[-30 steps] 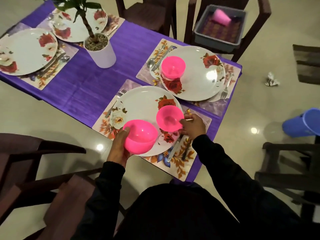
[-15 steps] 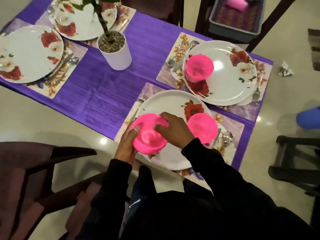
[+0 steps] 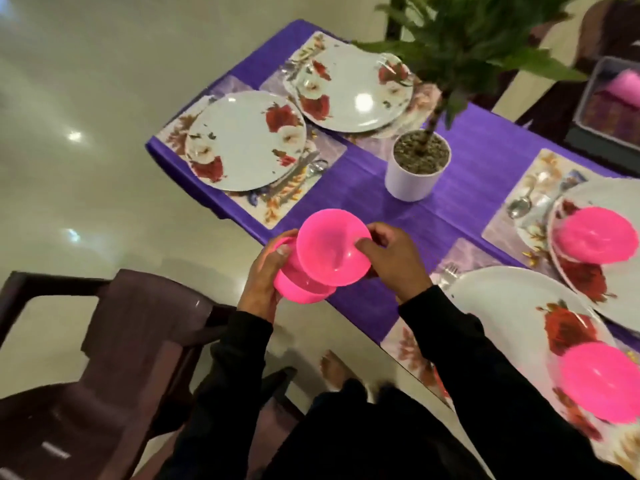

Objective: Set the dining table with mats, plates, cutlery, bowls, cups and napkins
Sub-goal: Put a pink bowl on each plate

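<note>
A pale glossy floor (image 3: 104, 98) surrounds the purple-clothed table (image 3: 467, 174). Nearest, the left hand (image 3: 263, 275) grips the lower pink bowl (image 3: 298, 289) while the right hand (image 3: 391, 258) pinches the upper bowl (image 3: 329, 247) by its rim, apparently separating the pair at the table's near edge. Beyond, two plates (image 3: 246, 140) lack bowls; next, each probably needs one set down on it.

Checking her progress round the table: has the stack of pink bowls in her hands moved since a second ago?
Yes. The bowl stack has left the near plate and sits leftward at the purple table's edge, toward the bowl-less plates.
</note>
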